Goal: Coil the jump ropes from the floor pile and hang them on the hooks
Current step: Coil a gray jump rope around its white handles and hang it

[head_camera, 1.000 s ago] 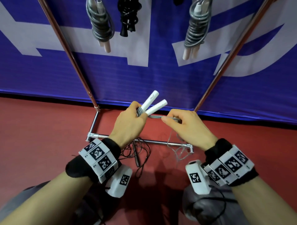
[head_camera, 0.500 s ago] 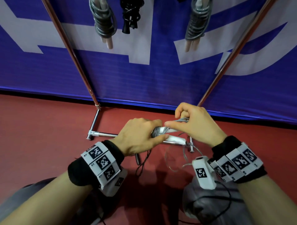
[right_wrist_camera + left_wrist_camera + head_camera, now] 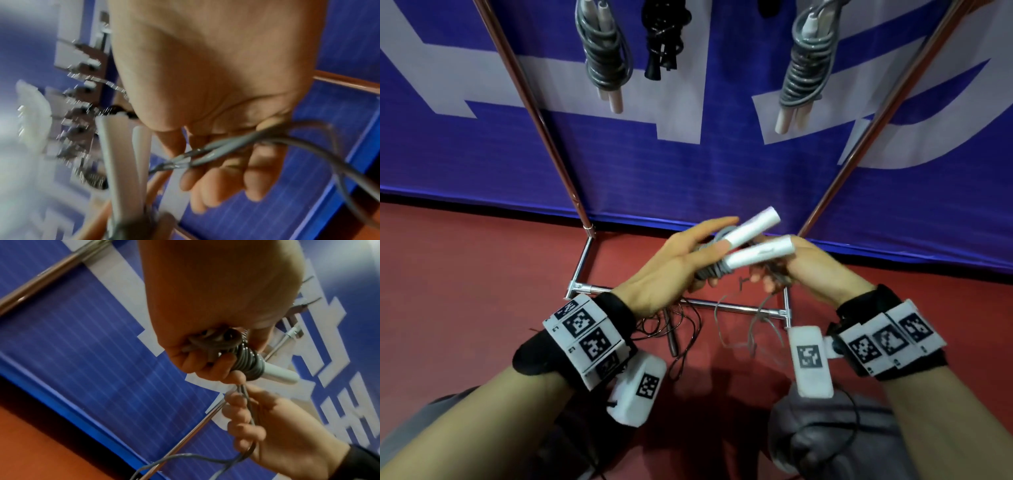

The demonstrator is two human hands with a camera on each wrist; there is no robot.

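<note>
The left hand (image 3: 671,263) curls its lower fingers round the grey rubbery jump rope (image 3: 714,270), wound in tight rings about two smooth white cylindrical handles (image 3: 753,240), index finger straight; the right hand (image 3: 815,270) closes on the loose doubled cord (image 3: 207,155). Behind, three coiled ropes (image 3: 804,65) hang on a coppery metal rack (image 3: 541,116) before a blue-and-white banner (image 3: 688,164) whose lettering cannot be read; square black-and-white coded tags band both wrists.

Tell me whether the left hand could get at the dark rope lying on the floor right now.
Probably not yet: the left hand is gripping the grey rope bundle, so its grip is occupied. The dark rope itself lies uncovered just below it.
</note>
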